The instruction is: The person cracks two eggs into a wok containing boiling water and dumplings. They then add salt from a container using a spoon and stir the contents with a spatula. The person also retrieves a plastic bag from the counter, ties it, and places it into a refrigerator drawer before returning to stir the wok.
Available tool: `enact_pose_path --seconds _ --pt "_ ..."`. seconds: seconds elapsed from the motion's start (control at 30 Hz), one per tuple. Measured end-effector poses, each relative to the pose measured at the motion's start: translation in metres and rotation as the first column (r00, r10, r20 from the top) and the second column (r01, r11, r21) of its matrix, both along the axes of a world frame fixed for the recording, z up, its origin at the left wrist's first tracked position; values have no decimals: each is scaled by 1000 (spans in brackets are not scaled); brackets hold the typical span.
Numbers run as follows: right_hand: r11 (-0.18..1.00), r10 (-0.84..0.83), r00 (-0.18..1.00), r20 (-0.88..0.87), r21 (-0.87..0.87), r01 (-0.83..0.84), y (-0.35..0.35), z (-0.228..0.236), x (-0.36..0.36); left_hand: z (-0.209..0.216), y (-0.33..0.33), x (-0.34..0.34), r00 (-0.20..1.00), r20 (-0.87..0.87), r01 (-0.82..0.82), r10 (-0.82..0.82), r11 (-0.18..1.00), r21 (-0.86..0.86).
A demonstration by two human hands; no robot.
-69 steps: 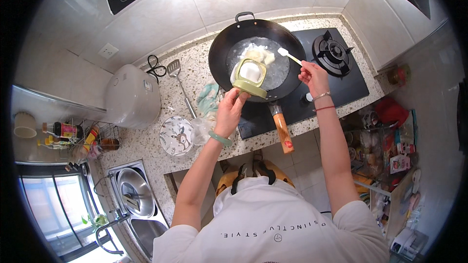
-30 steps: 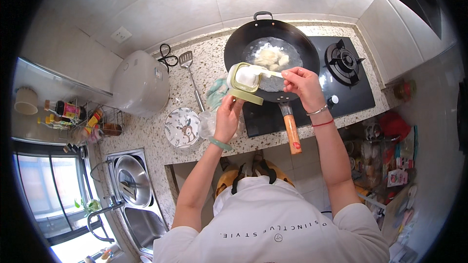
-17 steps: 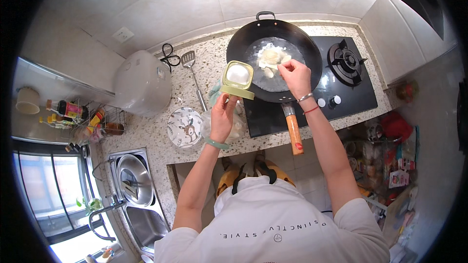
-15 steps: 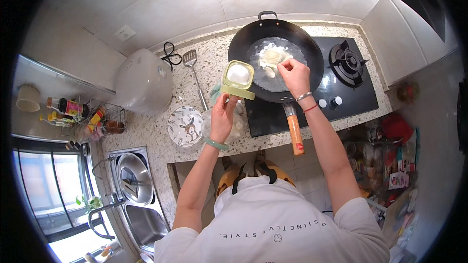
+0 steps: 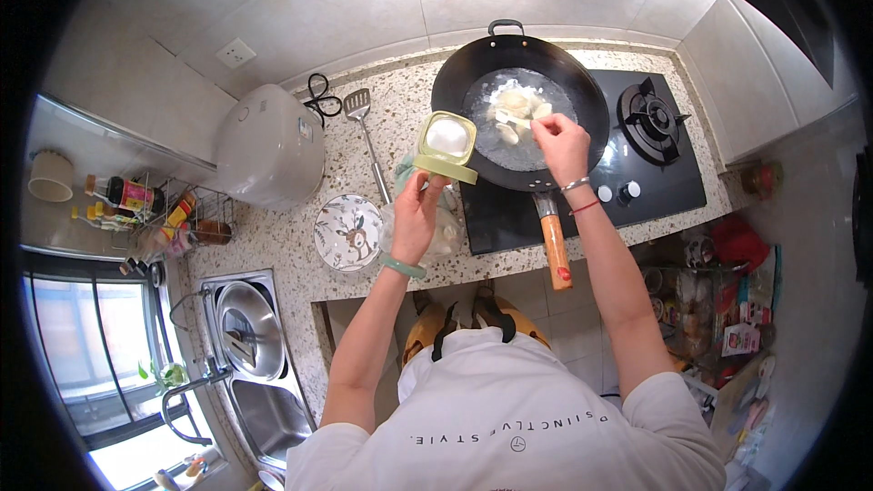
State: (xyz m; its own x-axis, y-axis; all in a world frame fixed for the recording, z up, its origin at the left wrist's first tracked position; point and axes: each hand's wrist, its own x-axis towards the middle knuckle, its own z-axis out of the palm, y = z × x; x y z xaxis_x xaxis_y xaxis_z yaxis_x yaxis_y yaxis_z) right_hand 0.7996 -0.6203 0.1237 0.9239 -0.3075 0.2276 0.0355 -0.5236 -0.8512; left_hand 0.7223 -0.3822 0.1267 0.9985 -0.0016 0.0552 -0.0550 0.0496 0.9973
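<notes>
My left hand [image 5: 416,223] grips a small square seasoning jar [image 5: 448,137] with its green lid [image 5: 447,169] flipped back toward me. White powder shows inside it. Beside the jar, over the black wok [image 5: 473,64], my right hand [image 5: 564,149] pinches the end of a small pale spoon [image 5: 515,119]. The spoon's other end is over the food, and I cannot tell whether anything is in it. Clear liquid and a cluster of pale food pieces [image 5: 518,96], perhaps dumplings, lie in the wok. Its wooden handle [image 5: 555,250] points toward me.
A slotted turner [image 5: 368,132] and a deer-patterned plate [image 5: 349,233] lie left of the wok, with a clear plastic bag [image 5: 446,235] under my left wrist. Further left are a rice cooker [image 5: 271,147] and a sink holding a lid [image 5: 250,332]. A second burner [image 5: 651,121] is at right.
My right hand has shifted slightly right and down in the picture, and the spoon now shows more plainly. My left hand still holds the jar in much the same place.
</notes>
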Motion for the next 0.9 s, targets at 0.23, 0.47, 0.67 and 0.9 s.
enact_pose_path --seconds 0.23,0.47,0.67,0.9 --pt "612 172 983 -70 789 -51 -14 43 -28 0 -8 4 998 1 62 -62 998 -20" --pt "925 252 967 30 288 -250 23 78 -53 -4 -21 6 989 27 142 -143 990 14" --pt "953 270 962 35 131 -272 46 73 -47 7 -23 -5 987 -5 161 -161 987 16" --pt "753 322 947 -6 607 -252 49 62 -45 7 -3 -16 991 -21 133 -133 991 7"
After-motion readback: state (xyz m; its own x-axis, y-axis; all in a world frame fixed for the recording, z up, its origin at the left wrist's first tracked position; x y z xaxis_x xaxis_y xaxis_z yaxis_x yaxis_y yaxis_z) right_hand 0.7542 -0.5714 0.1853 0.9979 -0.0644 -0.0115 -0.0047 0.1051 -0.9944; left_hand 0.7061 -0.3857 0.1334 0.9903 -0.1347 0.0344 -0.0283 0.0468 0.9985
